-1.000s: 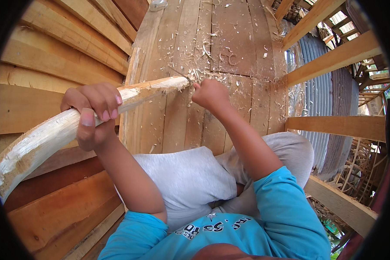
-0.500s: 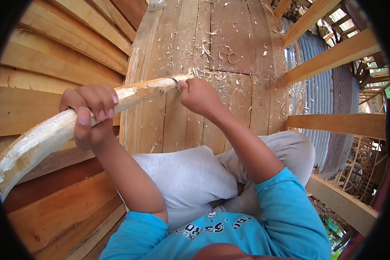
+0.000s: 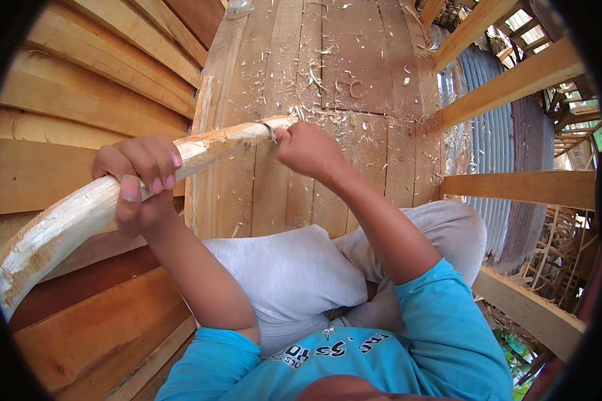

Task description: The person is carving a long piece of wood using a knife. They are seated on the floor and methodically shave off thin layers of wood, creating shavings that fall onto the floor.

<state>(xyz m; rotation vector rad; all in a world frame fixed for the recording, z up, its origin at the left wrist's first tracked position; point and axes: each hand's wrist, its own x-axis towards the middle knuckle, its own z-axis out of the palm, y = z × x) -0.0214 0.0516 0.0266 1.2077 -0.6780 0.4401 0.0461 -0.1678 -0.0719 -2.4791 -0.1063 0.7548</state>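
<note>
A long, pale, peeled wooden pole (image 3: 77, 210), gently curved, slants from the left rim up to the middle of the floor. My left hand (image 3: 139, 174) is closed round it, thumb toward me and fingers over the top. Near the pole's far end my right hand (image 3: 309, 152) is a closed fist. From that fist a small dark curved knife blade (image 3: 268, 127) reaches across the pole and lies against its wood. The knife's handle is hidden in my fingers. Brownish rough patches show along the pole's whitish surface.
Curled wood shavings (image 3: 318, 79) litter the plank floor (image 3: 274, 194). A slatted plank wall (image 3: 60, 100) rises close on the left. Wooden rails (image 3: 522, 190) and corrugated metal sheet (image 3: 491, 120) stand on the right. A small clear object (image 3: 239, 9) lies at the far edge.
The pole's near part and my left hand have dropped slightly. The blade sits a touch nearer to me along the pole, while my right hand has barely shifted.
</note>
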